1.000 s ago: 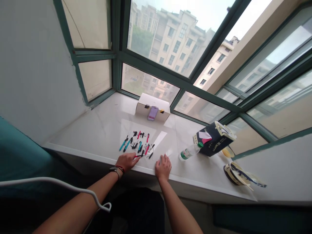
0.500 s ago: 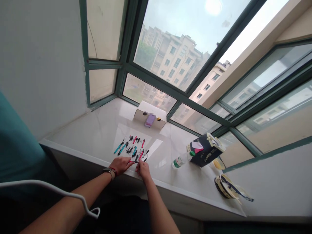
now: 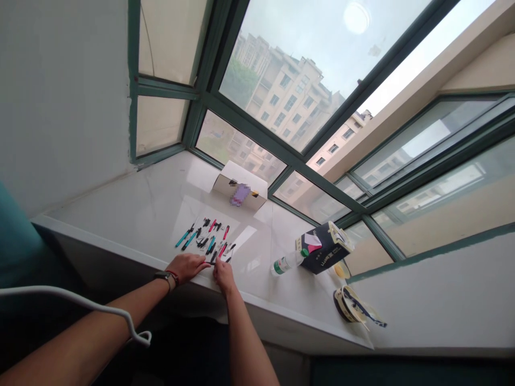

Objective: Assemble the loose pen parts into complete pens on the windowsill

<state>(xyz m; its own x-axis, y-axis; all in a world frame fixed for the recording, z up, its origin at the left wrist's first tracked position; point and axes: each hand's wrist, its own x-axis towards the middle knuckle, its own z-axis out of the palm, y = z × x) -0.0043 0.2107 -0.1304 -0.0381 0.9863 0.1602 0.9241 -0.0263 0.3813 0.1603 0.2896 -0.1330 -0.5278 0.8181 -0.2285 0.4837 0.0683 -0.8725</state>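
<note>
The left hand (image 3: pixel 187 267) and right hand (image 3: pixel 223 275) pinch a thin pen (image 3: pixel 210 263) between them, by the front edge of the window ledge (image 3: pixel 251 287). Loose pen parts (image 3: pixel 211 245) lie just past them.

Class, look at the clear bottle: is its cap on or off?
On: a green cap covers the mouth end of the clear bottle. How tightly it is screwed, I cannot tell.

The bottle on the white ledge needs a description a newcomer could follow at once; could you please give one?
Below the windows runs a white ledge, with a dark blue box toward the right. Left of that box stands the bottle, set apart by clear plastic, a green cap and a green-and-white label.
</note>
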